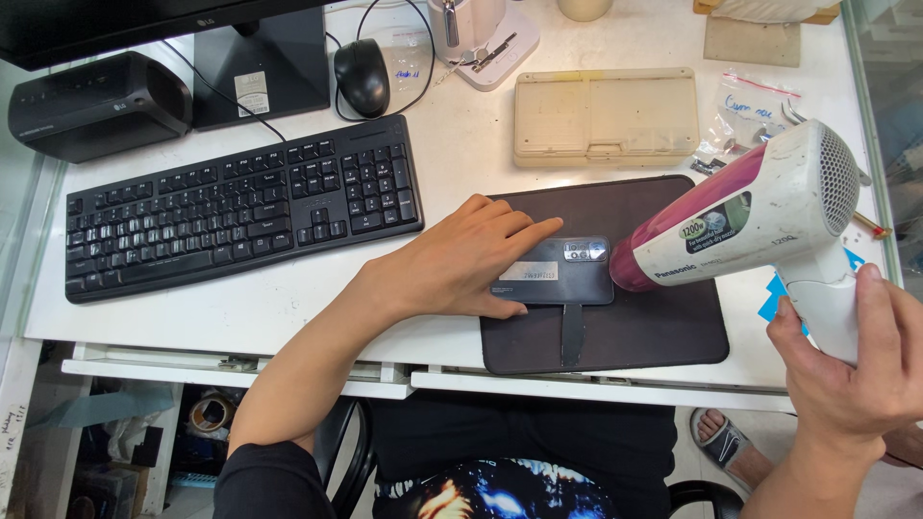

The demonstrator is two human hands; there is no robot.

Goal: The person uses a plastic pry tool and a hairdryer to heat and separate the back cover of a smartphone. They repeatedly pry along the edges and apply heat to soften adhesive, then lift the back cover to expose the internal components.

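Black keyboard point(240, 216) far left on white desk point(461, 144), left hand point(461, 264) flat, fingers spread, pressing dark phone point(562, 274) face-down onto black mat point(635, 327), right hand point(851, 365) clenched round handle of white-and-pink hair dryer point(745, 226), nozzle just beside phone's camera end.

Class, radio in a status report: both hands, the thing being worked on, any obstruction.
Left hand flat on dark phone, back up, on dark mat. Right hand gripping white-and-magenta hair dryer, nozzle at phone. Nothing between.
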